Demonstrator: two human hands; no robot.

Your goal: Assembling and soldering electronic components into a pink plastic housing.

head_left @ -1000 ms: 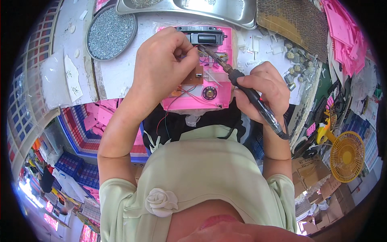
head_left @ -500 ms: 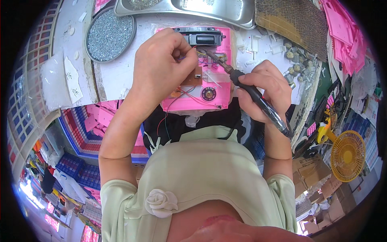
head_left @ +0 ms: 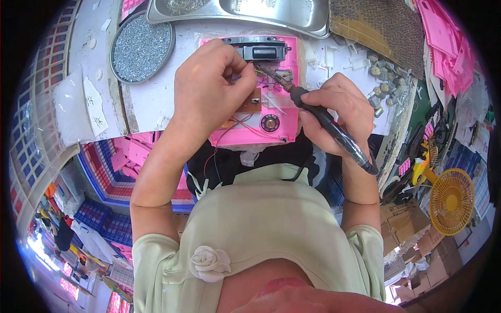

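My right hand [head_left: 342,115] is wrapped round the dark handle of a soldering iron [head_left: 330,125]. The iron's tip points up and left, over a pink plastic housing [head_left: 287,133] in front of me. Over the housing's left side, my left hand [head_left: 211,86] pinches a thin wire close to the iron's tip; my fingers partly hide it. Below my fingertips sits a small brown circuit board [head_left: 250,105]. A black part with a dark window [head_left: 264,53] lies across the housing's far end. Near its front is a round black and metal part [head_left: 270,122], with thin coloured wires around.
A round tray of small metal screws [head_left: 142,47] stands at left, and a steel tray [head_left: 279,18] behind the housing. White plastic pieces [head_left: 329,57] and small metal parts [head_left: 385,78] lie at right. Pink panels fill a crate [head_left: 138,151] at lower left; a yellow fan [head_left: 451,201] is at right.
The soldering iron and my right hand have shifted slightly left, bringing the tip nearer my left fingertips. My left hand keeps almost the same place.
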